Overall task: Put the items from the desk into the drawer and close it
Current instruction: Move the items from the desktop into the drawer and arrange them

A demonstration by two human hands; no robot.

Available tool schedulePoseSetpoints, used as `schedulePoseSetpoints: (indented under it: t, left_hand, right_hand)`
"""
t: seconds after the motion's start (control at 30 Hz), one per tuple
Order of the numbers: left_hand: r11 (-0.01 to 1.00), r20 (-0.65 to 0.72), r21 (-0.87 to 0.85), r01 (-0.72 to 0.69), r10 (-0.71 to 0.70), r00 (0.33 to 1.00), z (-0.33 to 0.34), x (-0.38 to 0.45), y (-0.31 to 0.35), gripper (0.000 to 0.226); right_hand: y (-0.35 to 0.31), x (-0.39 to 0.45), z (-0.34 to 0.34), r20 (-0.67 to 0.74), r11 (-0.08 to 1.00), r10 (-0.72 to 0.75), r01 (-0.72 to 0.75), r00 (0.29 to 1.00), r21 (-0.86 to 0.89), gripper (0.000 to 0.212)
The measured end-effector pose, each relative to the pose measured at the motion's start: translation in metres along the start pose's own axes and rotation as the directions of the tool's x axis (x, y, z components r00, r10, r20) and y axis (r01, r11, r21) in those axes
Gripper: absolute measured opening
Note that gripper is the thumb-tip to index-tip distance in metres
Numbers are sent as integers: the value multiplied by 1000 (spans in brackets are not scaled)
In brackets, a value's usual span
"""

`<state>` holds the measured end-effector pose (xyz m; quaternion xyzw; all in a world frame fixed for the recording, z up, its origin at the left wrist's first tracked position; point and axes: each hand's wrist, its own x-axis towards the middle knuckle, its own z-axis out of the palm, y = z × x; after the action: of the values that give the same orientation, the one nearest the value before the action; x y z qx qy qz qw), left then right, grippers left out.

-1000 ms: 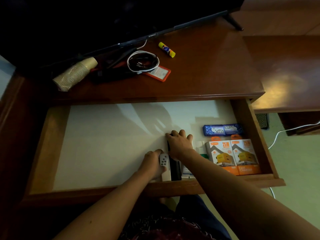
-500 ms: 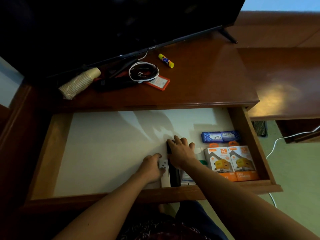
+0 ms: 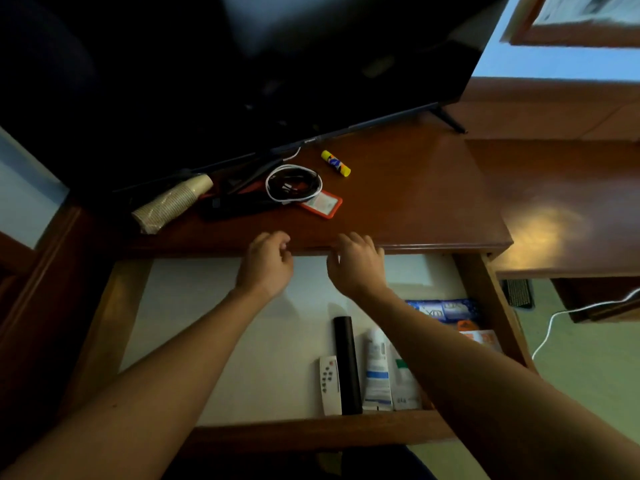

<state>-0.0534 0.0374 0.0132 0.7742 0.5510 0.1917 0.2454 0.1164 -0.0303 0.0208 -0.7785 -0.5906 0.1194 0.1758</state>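
Observation:
The wooden drawer stands pulled out below the desk top. Inside it lie a white remote, a black remote, two white tubes, a blue packet and orange boxes, partly behind my right arm. My left hand and my right hand hover over the desk's front edge, fingers loosely curled, holding nothing. On the desk lie a stack of paper cups, a coiled white cable, an orange card holder, a dark object and a yellow glue stick.
A black TV stands at the back of the desk on thin feet, over the items. A lower wooden surface extends to the right. A white cord trails over the green floor at the right.
Both hands have let go of the remotes in the drawer and risen forward to the desk's front edge. The camera has tilted up.

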Motion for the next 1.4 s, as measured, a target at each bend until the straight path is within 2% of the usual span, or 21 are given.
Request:
schedulePoseSetpoints:
  t: [0.13, 0.27, 0.37, 0.53, 0.7, 0.9, 1.13, 1.27, 1.4]
  left_hand:
    - [981, -55, 195, -2, 13, 998, -26, 60, -3, 37]
    - [870, 21, 491, 42, -60, 998, -33, 101, -18, 55]
    - [824, 75, 566, 33, -91, 993, -31, 118, -28, 60]
    - [820, 117, 572, -23, -53, 992, -27, 131, -42, 58]
    - [809, 137, 585, -62, -23, 990, -29, 134, -50, 59]
    - [787, 157, 611, -81, -21, 987, -34, 129, -51, 50]
    - [816, 88, 575, 53, -126, 988, -39, 100, -40, 46]
    - [849, 71, 504, 158, -223, 972, -42, 73, -31, 52]
    - [909, 69, 355, 217, -257, 964, -42, 42, -29, 51]
  right_hand:
    - [-6, 62, -19, 2, 999, 24, -24, 1000, 47, 27]
    - [0, 122, -20, -31, 996, 46, -43, 998, 78, 32]
    - [7, 162, -14, -24, 998, 55, -55, 998, 16, 44]
    - [18, 208, -2, -5, 997, 20, -21, 1000, -77, 55]
    - [21, 232, 4, -8, 994, 5, -6, 1000, -105, 51]
    - [20, 233, 6, 1, 996, 83, -83, 997, 40, 51]
    - [12, 174, -4, 10, 938, 235, -230, 972, 260, 49]
    - [3, 125, -13, 10, 909, 310, -300, 951, 289, 42]
    - [-9, 77, -15, 26, 881, 358, -347, 933, 322, 38]
